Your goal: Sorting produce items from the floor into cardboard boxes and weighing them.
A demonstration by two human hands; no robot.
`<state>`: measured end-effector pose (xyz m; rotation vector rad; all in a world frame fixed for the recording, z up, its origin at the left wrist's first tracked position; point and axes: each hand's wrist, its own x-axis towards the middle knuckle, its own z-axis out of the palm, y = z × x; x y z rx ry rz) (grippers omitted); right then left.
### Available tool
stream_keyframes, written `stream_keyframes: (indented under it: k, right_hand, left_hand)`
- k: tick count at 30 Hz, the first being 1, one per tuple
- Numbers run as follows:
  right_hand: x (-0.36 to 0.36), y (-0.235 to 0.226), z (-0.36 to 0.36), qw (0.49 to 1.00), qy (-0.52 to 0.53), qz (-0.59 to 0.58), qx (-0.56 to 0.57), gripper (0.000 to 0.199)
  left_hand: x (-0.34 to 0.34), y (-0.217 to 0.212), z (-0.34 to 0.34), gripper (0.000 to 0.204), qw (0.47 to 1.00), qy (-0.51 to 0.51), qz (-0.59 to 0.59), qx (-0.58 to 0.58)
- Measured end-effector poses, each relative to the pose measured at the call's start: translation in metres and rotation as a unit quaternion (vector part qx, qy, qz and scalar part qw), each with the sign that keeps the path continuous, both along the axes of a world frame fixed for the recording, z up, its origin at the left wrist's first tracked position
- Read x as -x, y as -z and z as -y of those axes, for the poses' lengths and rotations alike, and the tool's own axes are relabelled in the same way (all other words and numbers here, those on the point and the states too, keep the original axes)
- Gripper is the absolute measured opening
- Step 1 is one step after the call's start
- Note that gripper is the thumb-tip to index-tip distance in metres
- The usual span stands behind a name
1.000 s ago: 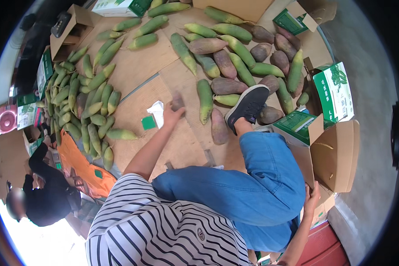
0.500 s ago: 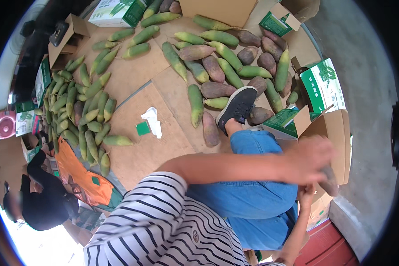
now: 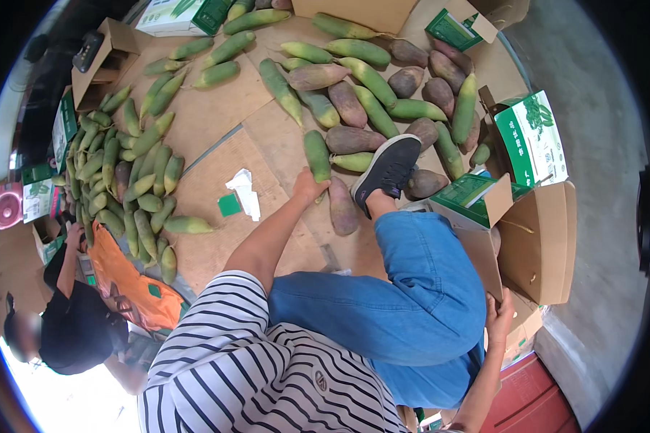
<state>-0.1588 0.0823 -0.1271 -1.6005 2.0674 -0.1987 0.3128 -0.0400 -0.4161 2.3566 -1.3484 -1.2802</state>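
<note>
My left hand (image 3: 310, 187) is closed around the lower end of a green radish (image 3: 315, 153) lying on the cardboard-covered floor. A purple radish (image 3: 342, 206) lies just beside that hand. At my right knee stands an open cardboard box (image 3: 534, 252) with its flaps up. My right hand (image 3: 500, 317) grips the near edge of this box, its fingertips partly hidden by the cardboard. Only a sliver of the box's inside shows, with something purplish in it. Many green and purple radishes, among them a purple one (image 3: 355, 140), are spread ahead of my shoe.
A large heap of green radishes (image 3: 141, 184) covers the left side. Green-and-white boxes (image 3: 531, 137) stand at the right and far edges. A white paper scrap (image 3: 245, 195) lies mid-floor. Another person (image 3: 72, 325) in black works at the lower left, near an orange sheet (image 3: 133, 281).
My left hand has swung from above the box at right, where it held a purple radish, to the green radish on the floor. The right hand stays at the box.
</note>
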Motion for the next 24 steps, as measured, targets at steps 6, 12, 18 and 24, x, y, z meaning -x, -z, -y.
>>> stream_keyframes:
  k: [6, 12, 18, 24]
  right_hand:
    - [-0.003, -0.003, 0.006, 0.999, -0.03, -0.024, 0.034, 0.014]
    - [0.009, 0.002, -0.002, 0.999, -0.018, -0.04, 0.01, 0.019]
    - [0.014, 0.001, -0.009, 0.997, -0.039, -0.057, 0.018, 0.018]
    - [0.007, 0.009, -0.001, 0.999, -0.013, -0.011, 0.033, 0.022]
  left_hand:
    - [-0.035, 0.013, -0.008, 0.068, 0.982, -0.094, -0.167, -0.009]
    - [-0.034, -0.127, -0.028, 0.038, 0.934, -0.087, -0.347, 0.019]
    - [0.09, -0.304, 0.026, 0.057, 0.834, 0.343, -0.273, 0.336]
    - [0.22, -0.355, 0.051, 0.056, 0.723, 0.463, -0.317, 0.403]
